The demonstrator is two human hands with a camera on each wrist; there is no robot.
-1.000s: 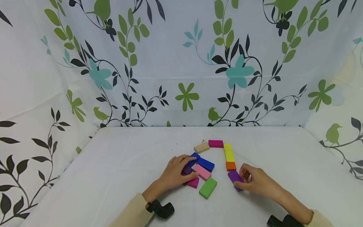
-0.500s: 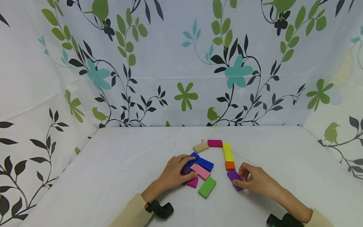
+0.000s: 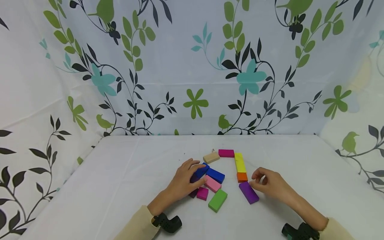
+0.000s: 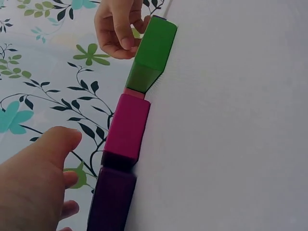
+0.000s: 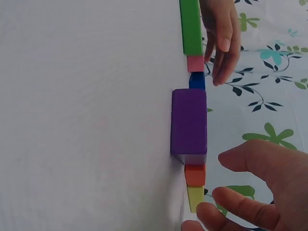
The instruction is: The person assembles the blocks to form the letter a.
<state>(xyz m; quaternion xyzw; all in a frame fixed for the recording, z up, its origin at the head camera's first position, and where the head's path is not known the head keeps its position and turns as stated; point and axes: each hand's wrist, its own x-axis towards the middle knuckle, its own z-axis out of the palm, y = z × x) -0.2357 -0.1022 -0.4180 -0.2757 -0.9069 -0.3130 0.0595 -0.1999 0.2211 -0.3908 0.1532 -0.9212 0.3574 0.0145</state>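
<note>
My left hand hovers over the left cluster of blocks, fingers loosely bent. It overlaps a blue block and partly hides a dark purple block. In the left wrist view, its thumb stands apart from the magenta block. Around it lie a second blue block, a pink block and a green block. On the right, a purple block lies slanted below an orange block. My right hand is just beside the purple block, fingers loosely curled with nothing in them.
Beyond the orange block, a yellow block leads up to a magenta block, with a beige block to its left. All lie on a white-covered table, backed by a leaf-patterned curtain.
My right hand has let go of the purple block and drawn slightly up and away to the right. My left hand has risen a little over its cluster.
</note>
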